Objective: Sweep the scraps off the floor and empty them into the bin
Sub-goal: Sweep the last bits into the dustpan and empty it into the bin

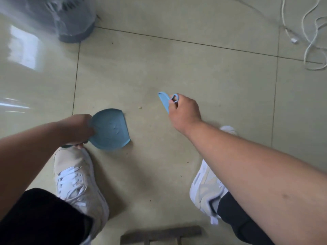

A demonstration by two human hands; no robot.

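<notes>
Honestly, with my left hand (77, 129) gripping the dustpan (110, 129) flat on the floor and my right hand (184, 112) clenched around the brush (163, 101), I could flick that scrap (140, 107) past the pan's lip.

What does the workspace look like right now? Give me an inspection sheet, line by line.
Surface: pale tiled floor, glossy, with dark grout lines.
Job's things: blue dustpan resting on the floor; small blue brush raised to its right; grey bin with a clear liner, top left, blurred.
Clutter: one pale scrap between dustpan and brush; a few dark specks nearer the shoes.
Hands: left hand grips the dustpan's rear edge; right hand grips the brush handle.
Cables: white cable looped on the floor, top right, plug end loose.
Surroundings: white shoes, dark wooden piece at the bottom edge.
</notes>
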